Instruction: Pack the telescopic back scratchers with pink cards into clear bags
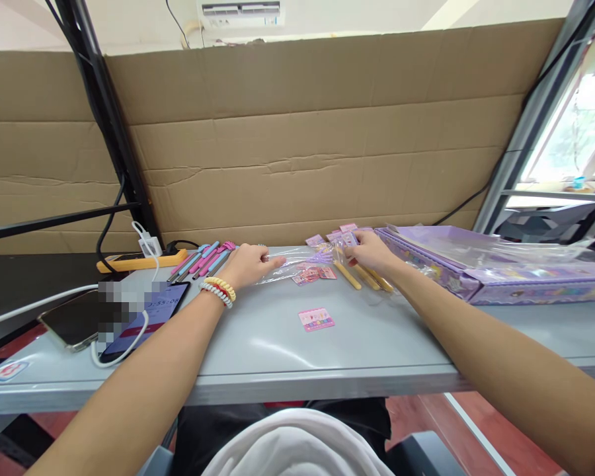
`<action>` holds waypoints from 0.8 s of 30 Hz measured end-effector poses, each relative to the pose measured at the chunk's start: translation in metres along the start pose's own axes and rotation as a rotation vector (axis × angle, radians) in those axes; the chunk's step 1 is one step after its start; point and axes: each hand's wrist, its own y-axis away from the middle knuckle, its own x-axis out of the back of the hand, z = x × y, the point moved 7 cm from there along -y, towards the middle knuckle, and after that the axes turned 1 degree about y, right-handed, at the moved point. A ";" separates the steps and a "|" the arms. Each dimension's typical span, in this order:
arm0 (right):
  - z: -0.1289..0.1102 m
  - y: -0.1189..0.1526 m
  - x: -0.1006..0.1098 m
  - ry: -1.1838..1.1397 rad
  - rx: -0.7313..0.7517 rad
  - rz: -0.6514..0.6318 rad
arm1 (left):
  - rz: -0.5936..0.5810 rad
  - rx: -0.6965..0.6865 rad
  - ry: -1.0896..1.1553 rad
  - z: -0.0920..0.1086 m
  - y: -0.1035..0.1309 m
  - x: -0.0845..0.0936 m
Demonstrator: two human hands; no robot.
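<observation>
My left hand (252,264), thumb stretched to the right and fingers curled, grips the left end of a clear plastic bag (290,260) lying across the tabletop. My right hand (369,251) is closed in a pinch at the far side, by clear plastic and a small purple printed piece; what exactly it holds is hard to make out. Below it lie several yellow pens (348,276), their upper ends partly hidden. Small red and pink cards (317,274) lie between the hands, and more pink cards (315,240) behind. One pink card (316,319) lies nearer me.
Pink and blue pens (208,259) are grouped left of my left hand. A purple printed box (476,281) with clear plastic on it stands right. Two phones, one with a lit screen (151,317), and a white cable lie left. A cardboard wall (297,132) closes the back.
</observation>
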 end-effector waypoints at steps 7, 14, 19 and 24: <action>-0.002 0.003 0.000 -0.101 -0.018 -0.004 | -0.013 -0.002 -0.016 0.000 0.000 0.000; -0.009 0.005 0.005 -0.317 0.037 0.012 | 0.000 0.005 -0.016 -0.002 0.000 -0.001; -0.006 0.004 0.006 -0.303 0.024 0.015 | -0.001 0.012 -0.021 -0.003 -0.001 -0.001; -0.010 0.005 0.001 -0.204 0.101 -0.067 | 0.004 0.039 -0.031 -0.011 -0.002 0.001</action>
